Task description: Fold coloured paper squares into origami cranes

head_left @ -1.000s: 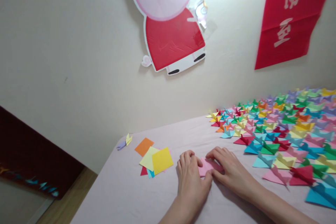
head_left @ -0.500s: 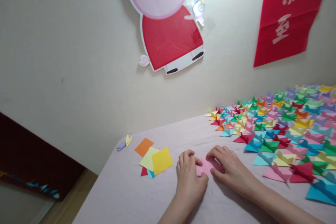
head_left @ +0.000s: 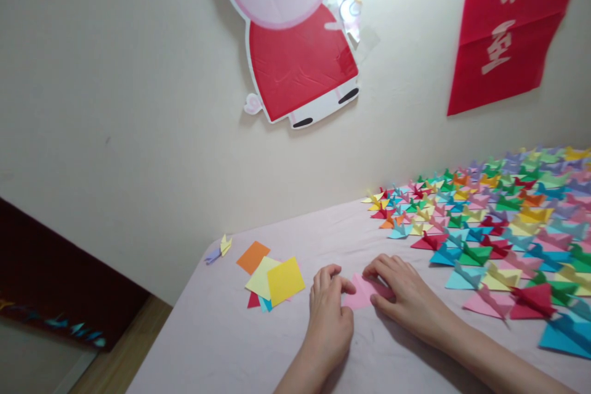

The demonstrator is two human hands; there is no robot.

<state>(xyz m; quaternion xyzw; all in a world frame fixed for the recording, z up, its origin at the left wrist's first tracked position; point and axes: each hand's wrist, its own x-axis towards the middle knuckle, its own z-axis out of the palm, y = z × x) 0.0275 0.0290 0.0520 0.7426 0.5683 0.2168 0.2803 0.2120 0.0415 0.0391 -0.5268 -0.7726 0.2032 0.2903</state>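
Observation:
A small pink folded paper (head_left: 359, 294) lies on the pale pink table (head_left: 221, 338), between my two hands. My left hand (head_left: 329, 314) rests at the paper's left side, fingers curled with the tips pressing its edge. My right hand (head_left: 406, 298) covers the paper's right part, fingers bent and pressing down on it. Both hands touch the paper and it stays flat on the table.
A loose pile of coloured square sheets (head_left: 273, 280) lies left of my hands. Two small folded pieces (head_left: 220, 249) sit near the table's far left corner. Many folded paper birds (head_left: 498, 234) cover the right side. A cartoon cutout (head_left: 295, 43) and red banner (head_left: 508, 31) hang on the wall.
My left hand slid a little back and to the left, uncovering more of the pink paper. The right hand stayed in place. The view shifted slightly.

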